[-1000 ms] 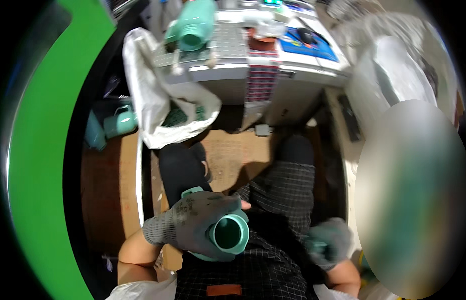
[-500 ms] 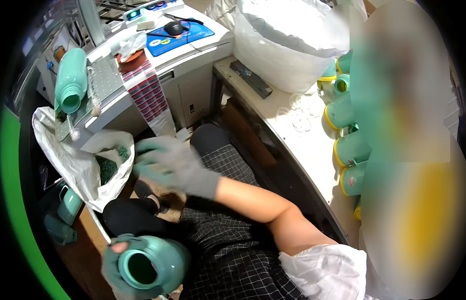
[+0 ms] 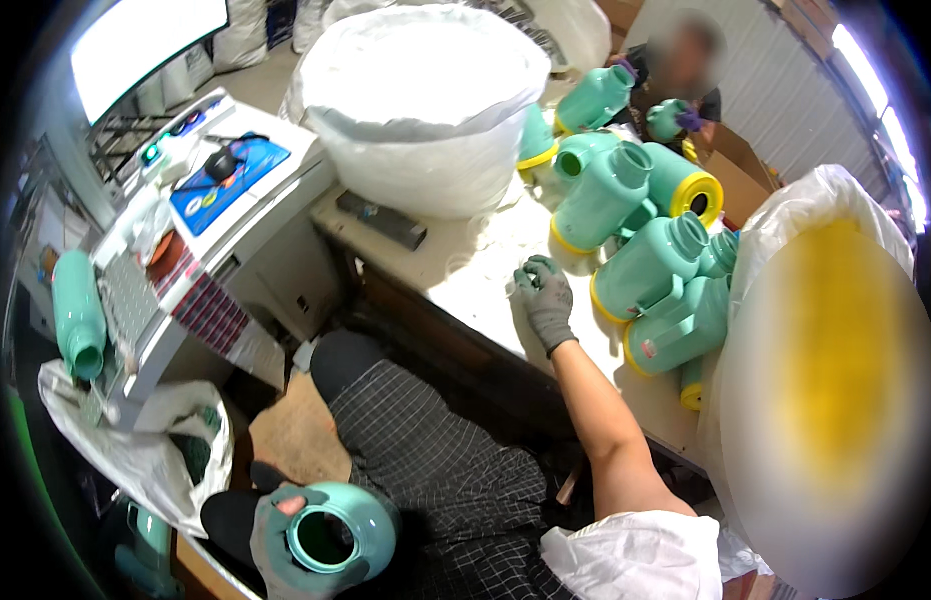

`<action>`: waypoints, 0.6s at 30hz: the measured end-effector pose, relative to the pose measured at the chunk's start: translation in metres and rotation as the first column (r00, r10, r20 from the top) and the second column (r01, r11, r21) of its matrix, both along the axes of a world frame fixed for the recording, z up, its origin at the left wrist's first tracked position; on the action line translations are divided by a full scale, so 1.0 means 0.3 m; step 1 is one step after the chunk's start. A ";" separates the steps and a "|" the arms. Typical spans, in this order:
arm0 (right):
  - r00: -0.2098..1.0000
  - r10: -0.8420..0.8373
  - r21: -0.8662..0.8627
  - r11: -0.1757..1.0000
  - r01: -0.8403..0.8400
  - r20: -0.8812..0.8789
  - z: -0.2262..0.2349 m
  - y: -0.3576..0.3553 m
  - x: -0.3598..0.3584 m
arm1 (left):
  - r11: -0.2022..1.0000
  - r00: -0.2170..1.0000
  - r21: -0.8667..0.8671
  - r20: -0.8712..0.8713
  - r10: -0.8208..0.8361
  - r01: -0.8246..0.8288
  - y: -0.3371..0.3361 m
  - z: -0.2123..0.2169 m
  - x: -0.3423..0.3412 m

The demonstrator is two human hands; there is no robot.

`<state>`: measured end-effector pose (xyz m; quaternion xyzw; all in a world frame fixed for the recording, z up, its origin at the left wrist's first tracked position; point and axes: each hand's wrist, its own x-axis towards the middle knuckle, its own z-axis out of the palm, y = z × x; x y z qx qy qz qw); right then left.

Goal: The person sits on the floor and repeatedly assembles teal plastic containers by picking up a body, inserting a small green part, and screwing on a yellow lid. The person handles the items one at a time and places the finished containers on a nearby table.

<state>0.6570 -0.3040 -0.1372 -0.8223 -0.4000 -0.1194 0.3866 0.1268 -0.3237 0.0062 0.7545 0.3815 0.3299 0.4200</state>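
Left hand (image 3: 278, 530), gloved grey, grips a teal flask shell (image 3: 338, 532) by its rim, mouth facing up, low over the lap. Right hand (image 3: 546, 298), also gloved, rests on the white table (image 3: 466, 275), fingers curled loosely, holding nothing. Just beside it lies a heap of teal flask bodies with yellow bases (image 3: 658, 262). Large white sack (image 3: 431, 105) stands behind.

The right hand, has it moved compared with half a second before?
Yes. The right hand was over the lap beside the white plastic bag; now it rests on the white worktop, close to the green flasks.
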 end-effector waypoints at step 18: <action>0.733 -0.600 0.062 0.785 0.616 0.321 1.002 -0.144 0.871 | 0.999 0.992 -0.031 -0.122 -0.021 0.018 0.087 -0.013 0.108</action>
